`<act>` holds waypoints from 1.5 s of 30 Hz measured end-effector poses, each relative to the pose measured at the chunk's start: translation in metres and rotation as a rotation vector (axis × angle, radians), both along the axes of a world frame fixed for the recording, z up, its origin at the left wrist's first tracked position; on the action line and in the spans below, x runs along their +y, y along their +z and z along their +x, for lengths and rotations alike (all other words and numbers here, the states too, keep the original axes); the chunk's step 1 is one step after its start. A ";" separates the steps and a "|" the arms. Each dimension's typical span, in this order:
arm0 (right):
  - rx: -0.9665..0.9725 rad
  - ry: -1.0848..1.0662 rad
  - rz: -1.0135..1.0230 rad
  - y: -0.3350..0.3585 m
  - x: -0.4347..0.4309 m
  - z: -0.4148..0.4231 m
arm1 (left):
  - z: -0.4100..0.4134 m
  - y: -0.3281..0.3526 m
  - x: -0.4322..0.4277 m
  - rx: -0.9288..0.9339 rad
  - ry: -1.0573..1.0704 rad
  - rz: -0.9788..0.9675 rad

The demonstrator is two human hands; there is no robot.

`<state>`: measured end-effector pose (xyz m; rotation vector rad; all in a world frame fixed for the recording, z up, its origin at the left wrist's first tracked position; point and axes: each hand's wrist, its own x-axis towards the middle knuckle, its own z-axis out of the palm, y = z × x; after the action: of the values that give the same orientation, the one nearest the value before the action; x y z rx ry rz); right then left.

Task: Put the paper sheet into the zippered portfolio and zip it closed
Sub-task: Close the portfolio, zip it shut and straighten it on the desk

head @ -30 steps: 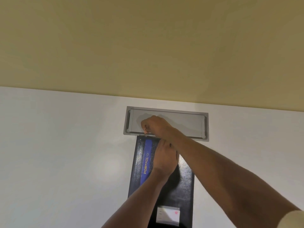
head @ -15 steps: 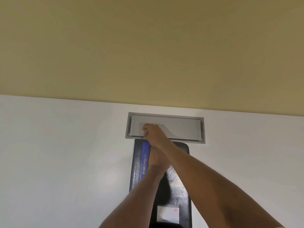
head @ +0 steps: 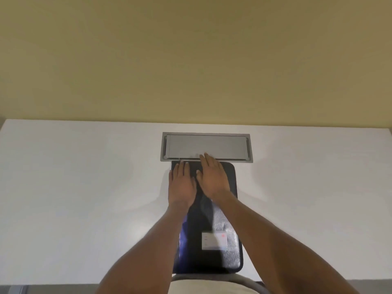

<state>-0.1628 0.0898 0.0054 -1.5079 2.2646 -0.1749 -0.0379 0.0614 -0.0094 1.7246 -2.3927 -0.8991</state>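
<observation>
A black zippered portfolio [head: 230, 253] lies lengthwise on the white table [head: 84, 198], with a blue strip along its left side and a white label [head: 214, 240] on its cover. My left hand [head: 181, 183] rests flat on its far left part, fingers spread. My right hand [head: 213, 176] lies flat beside it on the far end, fingertips reaching over the grey panel's edge. Neither hand holds anything. The paper sheet is not visible.
A grey metal cable-access panel [head: 206, 147] is set into the table just beyond the portfolio. A yellowish wall [head: 191, 60] rises behind the table. The near table edge and a chair rim [head: 250, 281] show at the bottom.
My right hand let go at the portfolio's far left corner and moved right, opening flat. My left hand also flattened onto the cover. The view tilted down, showing more of the portfolio.
</observation>
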 end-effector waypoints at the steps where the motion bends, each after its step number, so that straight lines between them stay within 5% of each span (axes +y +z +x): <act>1: 0.022 -0.025 0.014 -0.001 0.011 0.003 | 0.005 0.000 0.003 0.004 0.001 0.007; 21: -0.019 -0.494 0.245 -0.036 0.189 0.070 | 0.093 -0.028 0.130 0.043 0.159 0.222; 33: -0.468 -0.840 -0.019 -0.031 0.162 0.023 | 0.070 -0.023 0.067 0.178 0.481 0.334; 45: -0.564 -0.975 -0.039 -0.015 0.113 0.006 | 0.066 -0.013 0.031 0.188 0.659 0.402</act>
<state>-0.1568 0.2024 -0.0094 -0.1780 2.2789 -0.7967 0.0284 0.0924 -0.0222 2.2209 -1.4230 -1.3813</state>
